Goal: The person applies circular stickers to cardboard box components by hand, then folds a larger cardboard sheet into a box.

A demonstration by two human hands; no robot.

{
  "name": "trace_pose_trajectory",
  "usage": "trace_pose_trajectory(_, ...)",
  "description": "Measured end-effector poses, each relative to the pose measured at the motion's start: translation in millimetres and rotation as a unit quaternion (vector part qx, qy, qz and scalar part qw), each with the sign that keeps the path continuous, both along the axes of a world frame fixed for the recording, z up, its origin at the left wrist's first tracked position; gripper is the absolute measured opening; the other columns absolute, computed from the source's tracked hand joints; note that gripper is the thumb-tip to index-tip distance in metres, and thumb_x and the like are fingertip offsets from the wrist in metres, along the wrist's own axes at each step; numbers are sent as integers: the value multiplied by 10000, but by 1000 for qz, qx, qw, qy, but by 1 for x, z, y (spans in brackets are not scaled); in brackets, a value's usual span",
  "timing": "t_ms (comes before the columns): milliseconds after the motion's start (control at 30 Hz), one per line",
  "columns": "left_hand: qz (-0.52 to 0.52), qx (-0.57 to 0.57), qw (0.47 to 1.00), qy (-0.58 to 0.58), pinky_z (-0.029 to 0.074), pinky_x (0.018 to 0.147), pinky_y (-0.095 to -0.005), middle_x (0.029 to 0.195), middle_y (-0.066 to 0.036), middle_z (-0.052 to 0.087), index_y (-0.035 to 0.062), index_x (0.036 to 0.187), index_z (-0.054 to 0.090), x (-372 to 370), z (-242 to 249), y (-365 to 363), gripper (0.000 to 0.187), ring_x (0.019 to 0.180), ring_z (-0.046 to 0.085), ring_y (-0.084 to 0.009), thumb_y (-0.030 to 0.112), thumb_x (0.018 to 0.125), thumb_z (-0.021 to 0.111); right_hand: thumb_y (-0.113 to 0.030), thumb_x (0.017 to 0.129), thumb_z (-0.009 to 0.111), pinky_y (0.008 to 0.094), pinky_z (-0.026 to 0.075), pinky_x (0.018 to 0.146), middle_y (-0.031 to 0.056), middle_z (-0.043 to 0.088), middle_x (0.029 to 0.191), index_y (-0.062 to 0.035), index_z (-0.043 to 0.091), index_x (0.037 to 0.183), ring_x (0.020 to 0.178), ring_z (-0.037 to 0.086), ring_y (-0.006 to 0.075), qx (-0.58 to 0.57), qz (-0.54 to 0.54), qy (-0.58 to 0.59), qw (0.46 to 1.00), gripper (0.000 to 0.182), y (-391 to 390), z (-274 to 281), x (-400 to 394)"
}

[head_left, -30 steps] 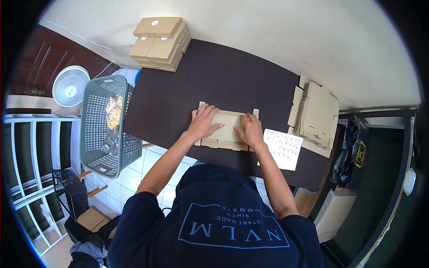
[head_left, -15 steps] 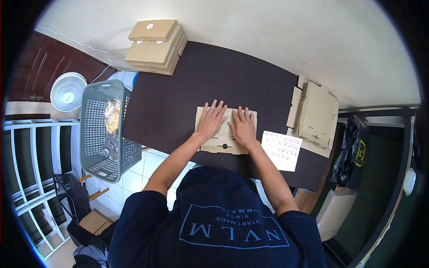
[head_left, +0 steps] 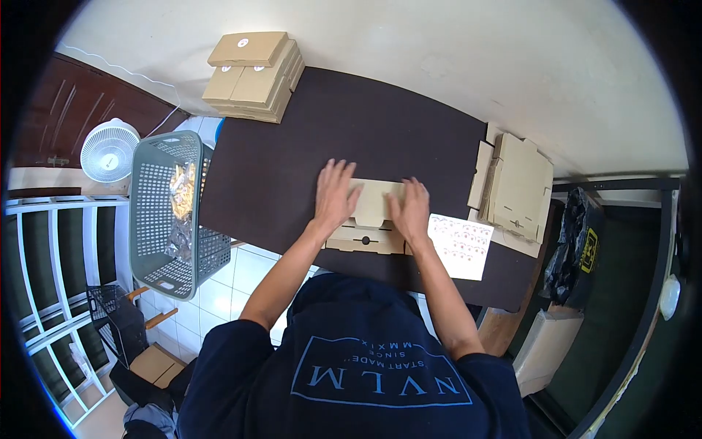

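Observation:
A partly folded brown cardboard box (head_left: 369, 238) lies on the dark table near my body, with a round black mark on its near panel. Its far panel (head_left: 376, 194), ending in a tab, shows between my hands. My left hand (head_left: 335, 197) is at the left edge of that panel, fingers stretched out and thumb toward the cardboard. At the right edge is my right hand (head_left: 413, 208), its fingers also extended. Both hands cover the panel's side edges, so how firmly they touch is hidden. A printed white sheet (head_left: 459, 247) lies just right of my right hand.
Folded boxes (head_left: 252, 80) with round stickers are stacked at the table's far left. Flat cardboard blanks (head_left: 519, 183) lie at the right end. A grey basket (head_left: 164, 274) holding bagged items stands left of the table (head_left: 380, 121), near a white fan (head_left: 110, 150).
My hands have moved apart from lying flat on the cardboard to its two side edges. The far panel looks narrower and its tab now shows more clearly.

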State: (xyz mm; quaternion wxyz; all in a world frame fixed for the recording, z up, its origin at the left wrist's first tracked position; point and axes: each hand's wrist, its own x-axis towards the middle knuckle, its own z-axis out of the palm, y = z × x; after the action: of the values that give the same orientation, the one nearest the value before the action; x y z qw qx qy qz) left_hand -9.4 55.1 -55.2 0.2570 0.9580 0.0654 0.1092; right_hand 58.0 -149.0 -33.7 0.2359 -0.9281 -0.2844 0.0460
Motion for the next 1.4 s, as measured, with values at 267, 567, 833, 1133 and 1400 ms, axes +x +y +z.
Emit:
trace_pose_trajectory(267,174,-218,942,189,487,959,-502,1127,-257,664,-23,1303,554,-35,44,1,504,1042,638,-476,352,968,590,-353,894,691,466,550,836,297,704,996,79,615,1172,915,703,436,65,-236,164,956,520,-14,8,-16)
trace_pose_trajectory(567,228,-552,777,198,552,897,-339,1046,-150,699,-44,1194,594,-54,-3,15,309,976,699,-216,209,1032,524,-168,985,627,283,501,753,41,670,829,-39,662,888,747,603,111,315,-312,483,755,165,-36,-19,-19)
trace_pose_trajectory(833,223,-746,610,146,570,840,-327,1038,-117,698,-36,1197,611,-65,-1,20,341,927,696,-194,243,1001,608,-135,982,618,315,537,808,42,673,931,-70,644,926,884,627,134,453,-324,535,635,90,-41,-22,-31)
trace_pose_trajectory(1133,241,-217,945,53,449,980,-455,1351,-224,407,52,1242,600,-47,53,-2,446,1154,499,-391,293,888,724,-184,947,684,302,510,534,61,600,906,-81,477,1111,737,581,158,368,-363,475,712,284,-23,6,-18)
trace_pose_trajectory(1400,-215,-151,962,79,480,981,-415,1166,-179,687,-13,1096,706,-7,55,-8,364,1117,633,-346,281,882,721,-121,943,670,298,538,543,60,588,867,-48,524,1067,666,552,130,404,-383,477,681,205,-18,-2,3)
